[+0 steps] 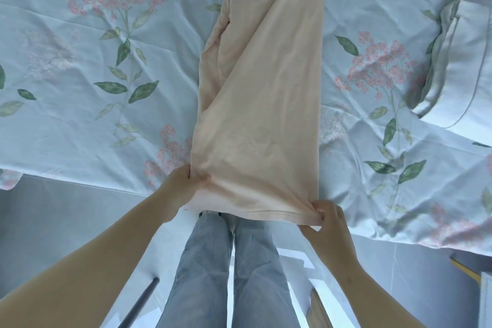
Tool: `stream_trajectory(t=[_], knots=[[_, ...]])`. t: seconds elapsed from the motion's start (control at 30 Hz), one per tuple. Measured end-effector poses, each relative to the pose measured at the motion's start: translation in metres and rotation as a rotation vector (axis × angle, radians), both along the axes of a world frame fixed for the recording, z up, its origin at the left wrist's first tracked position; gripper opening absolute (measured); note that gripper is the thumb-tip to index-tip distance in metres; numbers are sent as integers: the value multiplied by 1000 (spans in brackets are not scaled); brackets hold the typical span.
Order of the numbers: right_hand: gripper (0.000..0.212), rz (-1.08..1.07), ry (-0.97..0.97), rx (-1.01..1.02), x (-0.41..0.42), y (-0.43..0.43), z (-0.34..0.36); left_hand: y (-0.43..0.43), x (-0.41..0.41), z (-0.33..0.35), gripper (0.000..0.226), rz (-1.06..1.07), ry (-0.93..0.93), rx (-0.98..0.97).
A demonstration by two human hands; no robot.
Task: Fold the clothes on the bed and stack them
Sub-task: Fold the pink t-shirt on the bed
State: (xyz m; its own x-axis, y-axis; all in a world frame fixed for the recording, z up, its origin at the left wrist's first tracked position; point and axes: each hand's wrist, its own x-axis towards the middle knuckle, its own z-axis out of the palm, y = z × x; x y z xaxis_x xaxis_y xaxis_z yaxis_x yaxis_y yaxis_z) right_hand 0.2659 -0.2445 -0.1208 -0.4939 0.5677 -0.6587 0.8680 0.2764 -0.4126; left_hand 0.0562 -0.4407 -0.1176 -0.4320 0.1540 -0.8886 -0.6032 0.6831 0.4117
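Both hands, left hand (183,184) and right hand (327,224), pinch the peach garment's (263,93) near hem corners; next we probably carry that hem forward, halving the strip.

A single wide-angle camera worn on the head looks steeply down, close over the bed (66,128) edge and the person's own legs (207,261).

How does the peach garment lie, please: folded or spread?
Folded lengthwise: the peach garment is a narrow strip with one layer overlapping another diagonally.
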Motion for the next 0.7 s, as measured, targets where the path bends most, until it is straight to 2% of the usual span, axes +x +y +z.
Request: stream_trajectory(t=[0.07, 0.13, 0.23, 0.37, 0.43, 0.53, 0.6, 0.67, 0.7], knots=[[45, 155, -79, 60, -6, 0, 1, 1, -4, 8, 27, 220, -127, 82], [42, 250, -113, 159, -14, -1, 1, 5, -8, 19, 29, 316, -225, 185], [22, 143, -47, 171, -23, -4, 3, 15, -16, 40, 17, 314, -280, 300], [15, 64, 46, 173, -24, -1, 7, 19, -43, 38, 14, 298, -165, 231], [9, 75, 80, 185, -20, 2, 11, 15, -50, 30, 22, 242, -114, 166], [8, 99, 79, 199, -3, 3, 12, 10, -41, 25, 24, 140, -172, 178], [7, 90, 24, 178, 11, 0, 12, 2, -24, 18, 25, -38, -113, 80], [29, 39, -56, 141, 18, -2, 10, -8, -6, 8, 24, -221, 26, -100], [35, 21, -95, 132, 19, -2, 9, -11, 2, 5, 22, -245, 61, -157]])
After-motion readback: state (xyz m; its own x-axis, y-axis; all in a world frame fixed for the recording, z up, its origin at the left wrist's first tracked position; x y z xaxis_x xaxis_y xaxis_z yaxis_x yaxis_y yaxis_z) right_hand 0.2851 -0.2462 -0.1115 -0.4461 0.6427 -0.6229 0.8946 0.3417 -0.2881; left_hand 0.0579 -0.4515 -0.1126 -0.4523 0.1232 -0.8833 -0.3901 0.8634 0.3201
